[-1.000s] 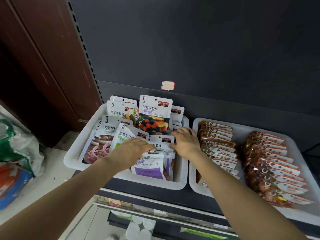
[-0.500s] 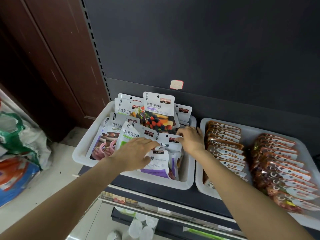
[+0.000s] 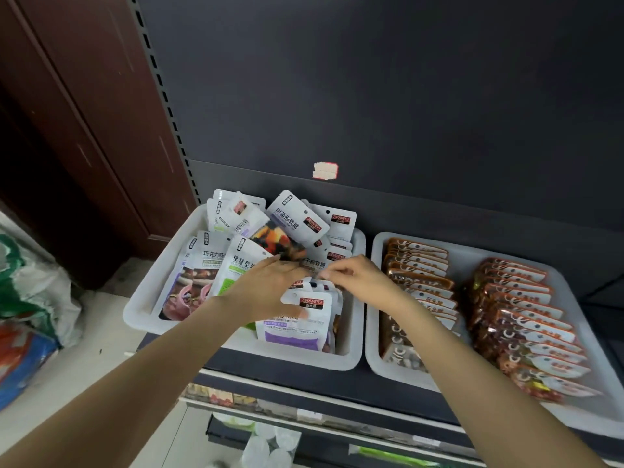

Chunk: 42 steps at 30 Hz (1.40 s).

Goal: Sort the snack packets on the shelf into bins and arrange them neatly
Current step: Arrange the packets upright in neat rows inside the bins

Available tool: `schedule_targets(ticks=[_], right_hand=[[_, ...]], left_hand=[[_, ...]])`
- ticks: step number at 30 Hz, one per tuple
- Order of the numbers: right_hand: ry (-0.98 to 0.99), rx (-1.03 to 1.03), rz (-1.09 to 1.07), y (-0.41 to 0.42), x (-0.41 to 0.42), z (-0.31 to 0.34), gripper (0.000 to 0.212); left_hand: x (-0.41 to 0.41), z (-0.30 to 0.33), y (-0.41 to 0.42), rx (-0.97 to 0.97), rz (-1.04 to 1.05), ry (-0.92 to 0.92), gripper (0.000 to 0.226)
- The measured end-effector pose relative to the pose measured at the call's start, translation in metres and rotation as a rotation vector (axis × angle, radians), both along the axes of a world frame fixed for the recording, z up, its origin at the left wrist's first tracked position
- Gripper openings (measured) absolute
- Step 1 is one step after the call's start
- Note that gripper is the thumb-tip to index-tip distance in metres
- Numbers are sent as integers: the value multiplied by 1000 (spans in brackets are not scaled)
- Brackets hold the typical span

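Note:
A white bin (image 3: 141,312) on the left of the shelf holds several white snack packets standing in loose rows. A berry-print packet (image 3: 297,221) leans tilted at the back. My left hand (image 3: 266,288) reaches over the front row, thumb on the front purple packet (image 3: 297,329), fingers behind the stack. My right hand (image 3: 361,282) pinches the top of a packet in the same row, fingertips almost meeting my left hand. A second white bin (image 3: 374,298) on the right holds two neat rows of brown packets (image 3: 520,309).
The dark back panel carries a small torn sticker (image 3: 325,171). A brown wooden panel (image 3: 84,113) stands to the left, with plastic bags (image 3: 30,292) on the floor below it. A lower shelf (image 3: 270,440) with goods runs under the bins.
The berry-print packet has tipped from upright to tilted. My right hand came off the bin's right side toward my left hand and now pinches a packet top. The view moved closer.

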State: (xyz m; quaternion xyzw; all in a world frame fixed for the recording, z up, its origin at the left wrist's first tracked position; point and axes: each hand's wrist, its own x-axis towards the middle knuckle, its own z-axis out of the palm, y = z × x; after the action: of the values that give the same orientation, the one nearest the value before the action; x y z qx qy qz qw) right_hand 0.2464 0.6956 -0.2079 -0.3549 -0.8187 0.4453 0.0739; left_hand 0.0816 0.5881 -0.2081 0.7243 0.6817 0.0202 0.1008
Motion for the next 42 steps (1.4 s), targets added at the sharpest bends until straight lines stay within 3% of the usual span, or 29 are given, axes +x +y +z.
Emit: schedule_targets(ticks=[5, 15, 19, 21, 25, 32, 38, 42], right_hand=[[132, 75, -271, 18, -7, 0, 30], [65, -28, -208, 32, -46, -20, 80], [39, 32, -208, 38, -50, -25, 52], [-25, 163, -190, 40, -42, -26, 41], [-264, 544, -204, 44, -20, -32, 47], [-347, 638, -255, 42, -10, -40, 53], [-354, 528, -359, 51, -19, -44, 53], [-321, 549, -384, 52, -26, -42, 25]], left_hand=[[-6, -1, -11, -17, -3, -2, 67], [-21, -5, -24, -79, 78, -117, 64], [-19, -3, -22, -92, 83, -93, 67], [-19, -2, -20, -90, 79, -87, 67], [-19, -1, -16, -83, 99, -69, 71], [-14, -1, 1, -46, 96, -32, 75], [-15, 2, 5, -75, 85, -10, 77], [-13, 4, 8, -84, 81, 9, 78]])
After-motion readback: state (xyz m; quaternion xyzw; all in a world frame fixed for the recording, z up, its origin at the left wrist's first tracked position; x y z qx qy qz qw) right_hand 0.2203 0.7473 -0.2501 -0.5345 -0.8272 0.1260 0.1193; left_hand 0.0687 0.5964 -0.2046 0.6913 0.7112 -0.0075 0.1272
